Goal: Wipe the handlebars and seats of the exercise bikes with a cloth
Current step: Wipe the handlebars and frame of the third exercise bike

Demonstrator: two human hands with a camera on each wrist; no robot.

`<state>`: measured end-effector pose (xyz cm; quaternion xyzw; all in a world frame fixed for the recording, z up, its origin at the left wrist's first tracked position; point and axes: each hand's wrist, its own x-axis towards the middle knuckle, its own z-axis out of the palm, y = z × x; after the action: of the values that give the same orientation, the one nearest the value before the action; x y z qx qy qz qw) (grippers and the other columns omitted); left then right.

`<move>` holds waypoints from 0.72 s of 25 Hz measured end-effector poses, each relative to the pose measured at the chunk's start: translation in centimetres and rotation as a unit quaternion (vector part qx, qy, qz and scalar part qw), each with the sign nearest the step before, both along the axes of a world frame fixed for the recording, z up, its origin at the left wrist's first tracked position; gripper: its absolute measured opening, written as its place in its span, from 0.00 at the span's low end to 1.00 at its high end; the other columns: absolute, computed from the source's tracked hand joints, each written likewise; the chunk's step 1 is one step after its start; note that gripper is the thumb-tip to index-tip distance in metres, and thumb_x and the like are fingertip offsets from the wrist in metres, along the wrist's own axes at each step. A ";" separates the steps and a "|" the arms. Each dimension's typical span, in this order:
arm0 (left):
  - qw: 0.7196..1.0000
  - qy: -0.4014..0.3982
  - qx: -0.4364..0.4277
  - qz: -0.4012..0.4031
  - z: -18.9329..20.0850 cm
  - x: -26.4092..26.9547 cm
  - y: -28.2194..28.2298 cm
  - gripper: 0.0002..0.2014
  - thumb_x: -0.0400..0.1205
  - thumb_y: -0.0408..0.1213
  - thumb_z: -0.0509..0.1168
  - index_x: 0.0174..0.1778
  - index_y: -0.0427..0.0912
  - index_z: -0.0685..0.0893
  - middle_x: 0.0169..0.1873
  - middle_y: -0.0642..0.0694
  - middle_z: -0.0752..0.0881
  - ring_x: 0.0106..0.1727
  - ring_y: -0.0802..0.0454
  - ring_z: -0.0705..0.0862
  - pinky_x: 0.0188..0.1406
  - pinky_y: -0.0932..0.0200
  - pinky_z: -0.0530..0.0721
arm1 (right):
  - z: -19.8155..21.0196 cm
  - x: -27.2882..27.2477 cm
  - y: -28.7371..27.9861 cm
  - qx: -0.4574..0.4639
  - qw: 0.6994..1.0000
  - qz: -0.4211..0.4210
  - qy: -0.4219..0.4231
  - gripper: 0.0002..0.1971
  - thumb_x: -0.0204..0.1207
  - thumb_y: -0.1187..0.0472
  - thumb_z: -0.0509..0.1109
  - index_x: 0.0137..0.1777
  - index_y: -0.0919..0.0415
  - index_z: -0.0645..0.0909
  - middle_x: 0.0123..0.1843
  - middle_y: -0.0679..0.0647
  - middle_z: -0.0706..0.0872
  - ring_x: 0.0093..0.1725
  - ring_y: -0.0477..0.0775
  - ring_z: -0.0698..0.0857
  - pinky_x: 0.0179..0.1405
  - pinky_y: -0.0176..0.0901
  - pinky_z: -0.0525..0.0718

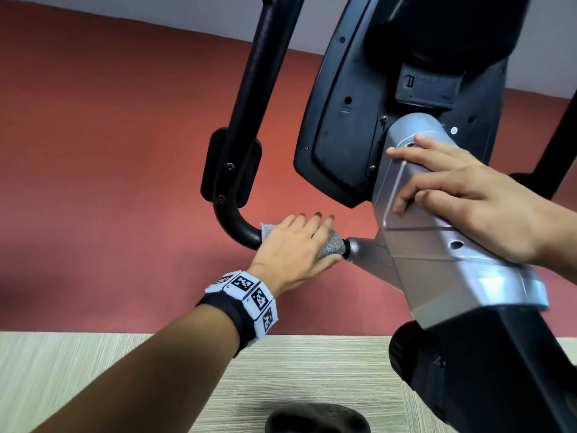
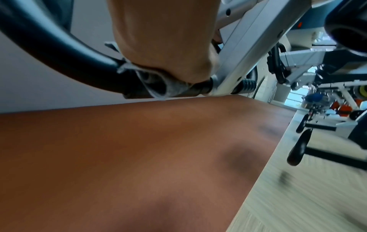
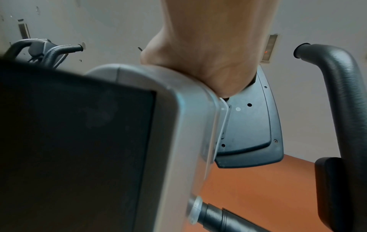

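A grey cloth (image 1: 332, 246) is wrapped round the black handlebar (image 1: 249, 120) just where it meets the bike's silver column (image 1: 437, 260). My left hand (image 1: 299, 242) grips the cloth round the bar, fingers over the top and thumb beneath. From the left wrist, the palm (image 2: 164, 39) presses the bunched cloth (image 2: 158, 84) against the bar (image 2: 59, 51). My right hand (image 1: 452, 189) rests on the silver column with relaxed, spread fingers and holds nothing. The right wrist view shows its heel (image 3: 208, 55) on the column's rounded top (image 3: 178, 109).
The black back of the console (image 1: 343, 120) hangs just above both hands. A dark rounded shape (image 1: 315, 417) sits at the bottom edge, blurred. Behind are a red-brown wall band (image 1: 93, 151) and pale wood flooring (image 1: 281, 370). Other gym machines (image 2: 327, 109) stand to the right.
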<state>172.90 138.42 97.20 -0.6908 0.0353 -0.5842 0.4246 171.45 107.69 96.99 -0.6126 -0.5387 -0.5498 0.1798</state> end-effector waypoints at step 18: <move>0.997 -0.035 -0.070 -0.012 0.5 2.4 -4.0 0.22 0.92 0.53 0.50 0.62 0.43 0.84 0.52 0.47 0.90 0.49 0.41 0.89 0.36 0.50 0.72 | -0.4 -0.6 0.0 0.004 0.999 -0.007 0.032 0.18 0.77 0.50 0.56 0.48 0.38 0.89 0.85 0.31 0.67 0.86 0.29 0.49 0.84 0.35 0.47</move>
<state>175.34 134.44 97.70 -0.6972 -0.0127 -0.6142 0.3694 170.84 107.72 96.59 -0.6328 -0.5261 -0.5333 0.1959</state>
